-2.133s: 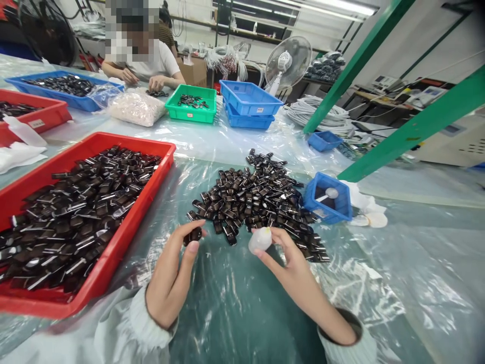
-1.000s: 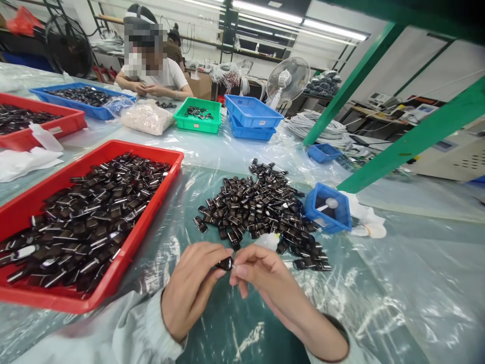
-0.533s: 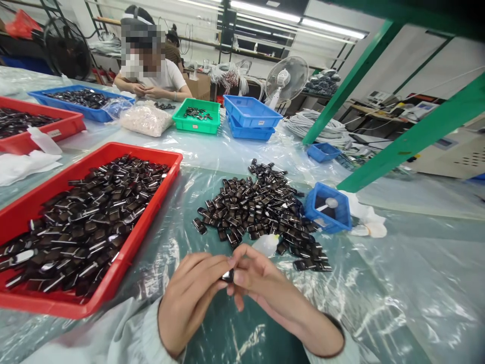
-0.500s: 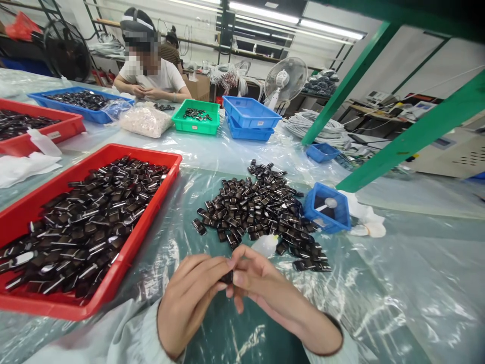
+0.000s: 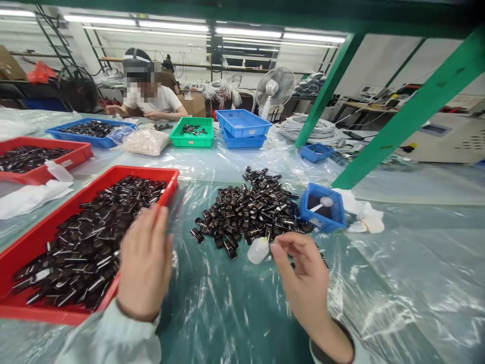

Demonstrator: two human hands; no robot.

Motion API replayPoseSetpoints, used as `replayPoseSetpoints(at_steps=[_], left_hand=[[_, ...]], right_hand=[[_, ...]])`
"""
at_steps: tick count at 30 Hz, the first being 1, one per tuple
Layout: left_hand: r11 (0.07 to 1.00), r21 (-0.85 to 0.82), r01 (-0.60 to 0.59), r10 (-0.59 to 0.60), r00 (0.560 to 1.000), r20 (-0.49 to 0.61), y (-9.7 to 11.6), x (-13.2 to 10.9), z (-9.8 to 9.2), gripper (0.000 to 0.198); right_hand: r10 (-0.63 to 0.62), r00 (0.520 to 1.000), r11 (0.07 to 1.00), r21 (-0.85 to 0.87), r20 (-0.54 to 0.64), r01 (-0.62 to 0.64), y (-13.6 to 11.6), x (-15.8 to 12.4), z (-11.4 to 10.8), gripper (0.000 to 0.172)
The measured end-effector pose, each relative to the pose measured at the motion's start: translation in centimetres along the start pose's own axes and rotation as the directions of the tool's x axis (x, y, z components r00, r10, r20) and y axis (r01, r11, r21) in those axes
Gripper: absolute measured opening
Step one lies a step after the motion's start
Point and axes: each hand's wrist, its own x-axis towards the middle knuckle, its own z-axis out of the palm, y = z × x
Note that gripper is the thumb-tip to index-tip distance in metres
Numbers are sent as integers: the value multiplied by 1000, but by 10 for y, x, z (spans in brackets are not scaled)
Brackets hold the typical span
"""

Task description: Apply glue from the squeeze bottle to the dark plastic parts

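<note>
Glossy black, oblong plastic pieces with pale edges (image 5: 252, 210) lie in a loose heap on the clear plastic sheeting (image 5: 215, 308), ahead of and between the person's hands. Many similar black pieces (image 5: 89, 247) fill the long, shallow red plastic tray (image 5: 45, 314) on the left. If the tray takes finished pieces, a good share looks done, while the sizeable heap suggests much is left; the pictures do not settle which pile is which. The left hand (image 5: 146, 263), blurred, is over the tray's right side, back towards the camera, fingers nearly straight and together; whether it holds a piece cannot be told. The right hand (image 5: 275, 244) is half curled, thumb and forefinger nearly meeting just beside a small translucent white plastic bottle (image 5: 257, 251) near the heap; anything tiny between those fingertips is unclear.
</note>
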Motion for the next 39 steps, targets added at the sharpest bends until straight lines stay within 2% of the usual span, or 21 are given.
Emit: replayPoseSetpoints(at_steps=[2,5,6,8,10,12,16,19,24,28,30,33,39], left_hand=[[980,89,-181,163,971,176,-6,-11,26,38],[971,74,-229,201,942,268,-12,-20,59,35],[972,61,-227,202,938,281,-13,-19,65,34],[974,31,-223,203,930,307,-14,-14,72,31],[977,-9,-211,202,922,331,-11,-8,70,30],[980,-58,-190,198,912,358,-4,-5,64,29],[986,-134,-104,150,900,410,14,-11,51,19],[985,-164,-51,120,887,446,21,-18,51,17],[979,-203,17,84,874,479,21,-23,56,26],[955,-289,67,82,877,474,20,-20,49,27],[930,-358,86,94,884,458,22,-18,43,24],[891,-442,109,102,898,428,26,-18,35,20],[773,-594,221,24,927,375,35,-23,29,17]], right_hand=[[57,998,996,-75,38,-54,12,0,-3,24],[203,950,971,-172,237,-165,27,-5,-4,47],[249,924,961,-189,290,-199,30,-7,-3,48],[309,884,947,-199,351,-252,34,-11,-2,38],[325,873,943,-193,362,-272,34,-12,-1,25],[327,876,943,-182,354,-278,33,-11,-2,22],[332,881,943,-97,337,-318,28,-6,-6,29],[345,871,932,-15,350,-363,24,-2,-9,32],[386,821,911,-32,420,-412,15,2,-15,36],[459,766,876,-86,450,-475,10,0,-19,37],[456,771,878,-80,444,-473,8,-1,-20,32],[401,806,909,-81,434,-409,8,-2,-21,23],[363,828,925,-62,428,-374,5,-4,-24,17]])
